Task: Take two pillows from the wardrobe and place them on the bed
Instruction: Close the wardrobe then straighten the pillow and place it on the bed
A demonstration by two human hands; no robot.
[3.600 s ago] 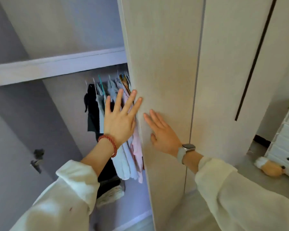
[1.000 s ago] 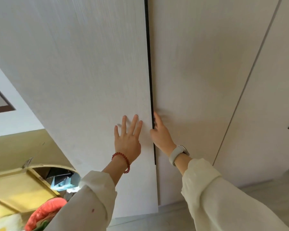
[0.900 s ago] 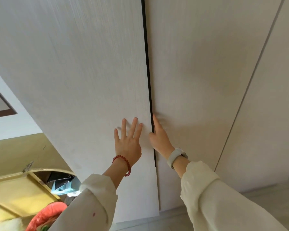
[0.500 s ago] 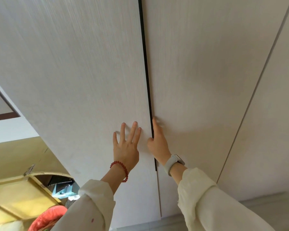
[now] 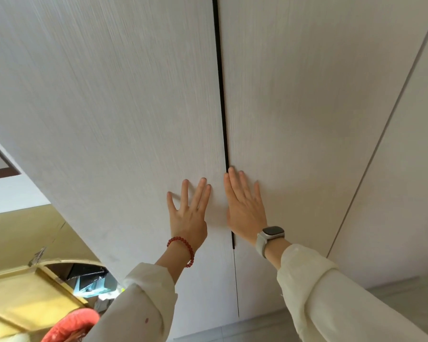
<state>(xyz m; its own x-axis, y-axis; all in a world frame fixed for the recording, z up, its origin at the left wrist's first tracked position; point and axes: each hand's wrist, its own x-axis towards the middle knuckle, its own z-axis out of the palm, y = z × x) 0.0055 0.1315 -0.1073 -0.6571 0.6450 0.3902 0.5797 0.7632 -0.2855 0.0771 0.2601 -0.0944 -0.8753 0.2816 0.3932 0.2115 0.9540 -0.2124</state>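
Note:
Pale wood-grain wardrobe doors fill the view, both closed. My left hand (image 5: 188, 213) lies flat with spread fingers on the left door (image 5: 114, 107). My right hand (image 5: 245, 206) lies flat on the right door (image 5: 307, 107), its fingertips beside the dark vertical handle slot (image 5: 221, 95) between the two doors. No pillow and no bed are in view; the wardrobe's inside is hidden.
A third door panel (image 5: 405, 181) stands further right. At the lower left are a yellow piece of furniture (image 5: 20, 292) with an arched opening and an orange-red object (image 5: 69, 327). Grey floor (image 5: 393, 292) runs along the wardrobe's foot.
The wardrobe, open on hanging clothes 3.6 s ago, is now closed. Within the last second my right hand turned from edge-on at the slot to flat on the right door.

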